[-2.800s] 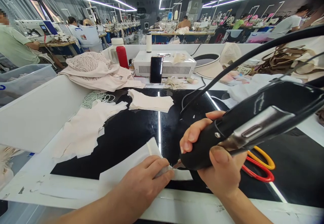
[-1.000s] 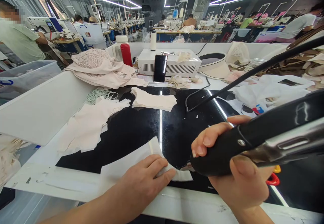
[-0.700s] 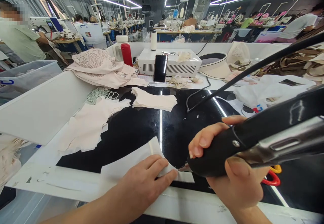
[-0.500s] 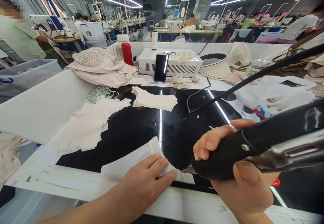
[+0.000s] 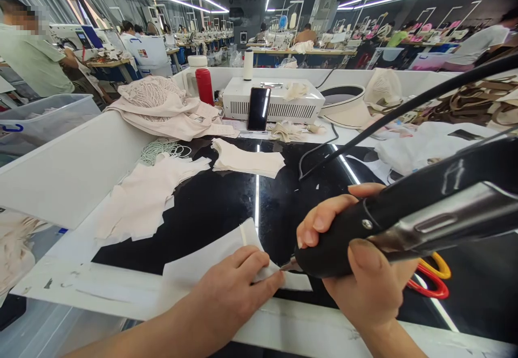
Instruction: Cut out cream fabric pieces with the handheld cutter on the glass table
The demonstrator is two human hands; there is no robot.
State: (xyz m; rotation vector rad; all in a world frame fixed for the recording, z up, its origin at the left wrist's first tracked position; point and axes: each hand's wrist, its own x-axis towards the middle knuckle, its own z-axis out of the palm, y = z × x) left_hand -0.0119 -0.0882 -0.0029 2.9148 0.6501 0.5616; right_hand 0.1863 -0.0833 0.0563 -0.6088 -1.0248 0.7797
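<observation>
My right hand [image 5: 364, 288] is wrapped around a thick black corded hand tool [image 5: 327, 255] with a metal lever along its side. The tool's pointed metal tip [image 5: 290, 264] meets the edge of a white fabric piece [image 5: 202, 266], close to my left fingertips. Pressing that piece against the table's front edge is my left hand [image 5: 238, 282], laid flat with its fingers stretched out. A narrow cream strip [image 5: 243, 234] crosses the upper corner of the fabric. What lies under my left palm is hidden.
Pale pink fabric pieces [image 5: 137, 199] lie at left, and another stack [image 5: 246, 158] lies farther back. Red and yellow looped handles [image 5: 435, 282] show behind my right wrist. A black cord [image 5: 388, 126] crosses the right side. A phone [image 5: 258, 109] leans against a white vented box [image 5: 283, 104].
My right hand and the black tool have moved left, bringing the tip nearer my left fingertips. More of the red and yellow handles shows now. My left hand stays almost still.
</observation>
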